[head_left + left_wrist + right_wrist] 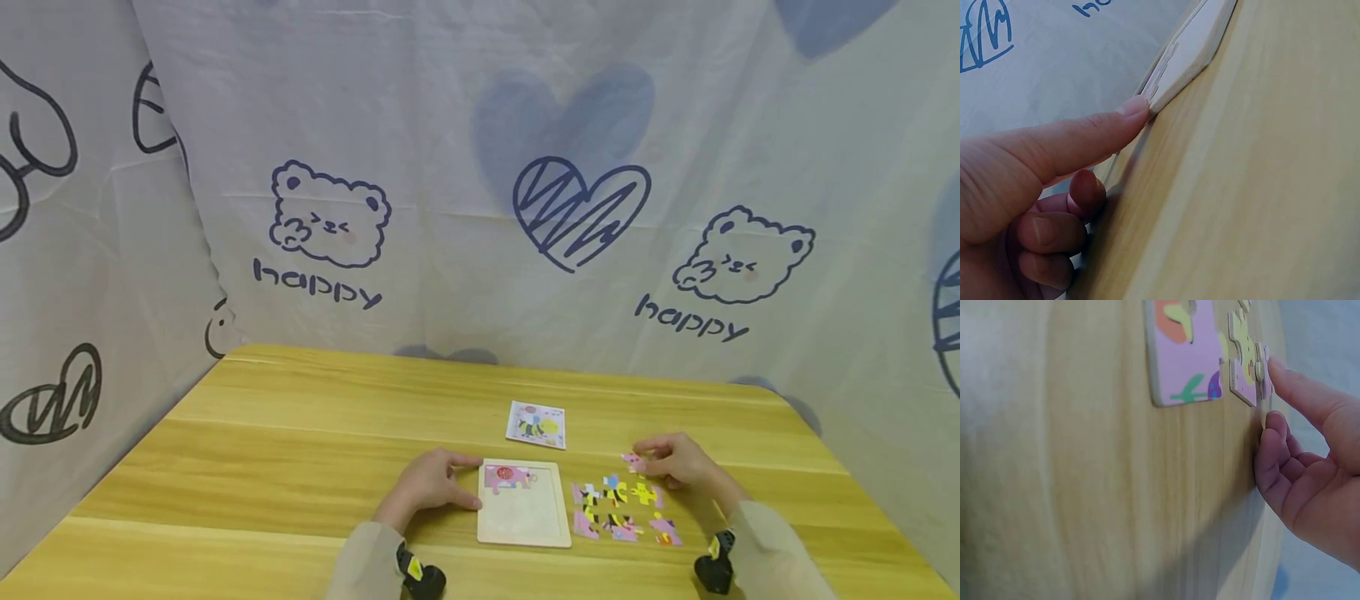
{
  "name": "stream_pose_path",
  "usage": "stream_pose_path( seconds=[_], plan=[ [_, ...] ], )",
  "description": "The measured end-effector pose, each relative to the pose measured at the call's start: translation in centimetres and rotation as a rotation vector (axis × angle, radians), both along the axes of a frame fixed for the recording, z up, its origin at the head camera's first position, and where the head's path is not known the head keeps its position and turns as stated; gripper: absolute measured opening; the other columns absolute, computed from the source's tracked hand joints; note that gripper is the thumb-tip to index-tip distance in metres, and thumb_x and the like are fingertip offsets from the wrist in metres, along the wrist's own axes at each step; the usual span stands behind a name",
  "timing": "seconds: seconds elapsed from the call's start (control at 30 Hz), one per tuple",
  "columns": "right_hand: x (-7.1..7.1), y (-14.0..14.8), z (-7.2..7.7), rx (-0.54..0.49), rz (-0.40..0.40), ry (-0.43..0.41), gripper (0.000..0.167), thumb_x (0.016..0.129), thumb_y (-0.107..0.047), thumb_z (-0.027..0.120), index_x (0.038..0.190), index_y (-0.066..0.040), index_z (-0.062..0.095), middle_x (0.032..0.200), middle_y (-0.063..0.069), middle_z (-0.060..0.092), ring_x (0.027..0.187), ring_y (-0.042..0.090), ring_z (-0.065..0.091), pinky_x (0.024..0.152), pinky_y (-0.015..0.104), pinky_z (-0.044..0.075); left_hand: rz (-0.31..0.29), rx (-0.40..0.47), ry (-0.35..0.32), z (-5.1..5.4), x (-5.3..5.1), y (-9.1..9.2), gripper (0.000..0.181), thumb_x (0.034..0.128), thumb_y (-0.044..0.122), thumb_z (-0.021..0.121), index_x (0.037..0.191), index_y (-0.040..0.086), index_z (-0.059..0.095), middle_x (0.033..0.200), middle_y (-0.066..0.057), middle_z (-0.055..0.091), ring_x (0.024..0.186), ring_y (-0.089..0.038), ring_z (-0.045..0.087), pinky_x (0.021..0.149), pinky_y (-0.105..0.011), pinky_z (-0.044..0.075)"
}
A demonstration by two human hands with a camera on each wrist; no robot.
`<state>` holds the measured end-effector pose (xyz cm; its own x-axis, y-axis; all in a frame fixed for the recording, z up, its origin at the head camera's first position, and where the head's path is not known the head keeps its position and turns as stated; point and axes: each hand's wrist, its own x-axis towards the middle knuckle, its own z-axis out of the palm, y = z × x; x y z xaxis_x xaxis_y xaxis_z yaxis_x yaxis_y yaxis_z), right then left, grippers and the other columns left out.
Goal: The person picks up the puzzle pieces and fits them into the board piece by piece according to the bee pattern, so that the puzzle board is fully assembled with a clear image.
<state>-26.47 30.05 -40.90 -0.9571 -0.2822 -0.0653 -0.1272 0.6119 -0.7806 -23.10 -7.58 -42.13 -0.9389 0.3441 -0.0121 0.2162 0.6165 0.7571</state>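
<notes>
A square wooden tray (523,529) lies on the table, with joined pink puzzle pieces (506,477) in its upper left corner. My left hand (431,483) is at its left side, thumb and forefinger touching the edge; in the left wrist view the thumb of the hand (1029,187) lies on the tray rim (1194,72) and the other fingers are bent. On the right, my right hand (686,462) pinches a pink piece (632,460) at the top of the loose pieces (621,527). The right wrist view shows the hand (1325,444) with its thumb against a pink piece (1264,375).
Behind the tray lies a square picture card (536,425) with a bee on it. Loose pieces in pink, yellow and black lie in rows right of the tray. A printed white cloth (450,292) hangs behind the wooden table (300,433) and on its left side.
</notes>
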Motion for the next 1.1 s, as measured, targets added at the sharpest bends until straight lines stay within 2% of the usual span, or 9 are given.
stream_pose_path(
  seconds=[0.13,0.33,0.63,0.9,1.1],
  plan=[
    [0.0,-0.1,-0.1,0.038,-0.025,0.015,0.035,0.078,-0.005,0.067,0.106,0.014,0.057,0.057,-0.003,0.039,0.042,0.007,0.034,0.04,0.021,0.031,-0.003,-0.005,0.009,0.0,0.0,0.0,0.054,0.0609,0.024,0.082,0.112,0.013,0.065,0.049,0.004,0.033,0.043,-0.01,0.027,0.043,-0.024,0.025],
    [-0.1,-0.4,-0.2,0.078,-0.085,0.027,0.029,0.076,-0.004,0.068,0.101,0.01,0.061,0.059,0.0,0.042,0.043,0.009,0.036,0.041,0.022,0.032,0.0,-0.004,0.011,0.1,0.0,0.1,0.054,0.0609,0.023,0.082,0.112,0.013,0.065,0.049,0.005,0.033,0.043,-0.01,0.027,0.043,-0.024,0.025],
    [0.1,-0.6,0.0,0.092,-0.131,0.03,0.021,0.075,-0.003,0.069,0.092,0.002,0.058,0.066,0.003,0.043,0.046,0.012,0.038,0.041,0.022,0.032,-0.001,-0.008,0.018,0.1,0.0,0.0,0.055,0.0605,0.023,0.082,0.112,0.013,0.065,0.049,0.005,0.033,0.044,-0.009,0.027,0.043,-0.024,0.024],
    [0.2,-0.9,0.2,0.055,-0.108,0.043,0.023,0.073,0.002,0.067,0.09,0.004,0.052,0.064,0.003,0.044,0.045,0.011,0.038,0.041,0.021,0.032,-0.001,-0.008,0.015,0.1,-0.1,0.0,0.055,0.0605,0.023,0.082,0.111,0.013,0.065,0.049,0.005,0.033,0.043,-0.009,0.027,0.043,-0.024,0.024],
    [0.2,-1.1,0.2,0.035,-0.114,0.06,0.017,0.077,0.003,0.064,0.09,0.007,0.054,0.062,0.002,0.047,0.049,0.013,0.041,0.044,0.024,0.036,0.001,-0.009,0.012,0.0,-0.1,0.0,0.054,0.0606,0.023,0.082,0.111,0.013,0.065,0.049,0.005,0.034,0.043,-0.009,0.028,0.043,-0.024,0.025]
  ],
)
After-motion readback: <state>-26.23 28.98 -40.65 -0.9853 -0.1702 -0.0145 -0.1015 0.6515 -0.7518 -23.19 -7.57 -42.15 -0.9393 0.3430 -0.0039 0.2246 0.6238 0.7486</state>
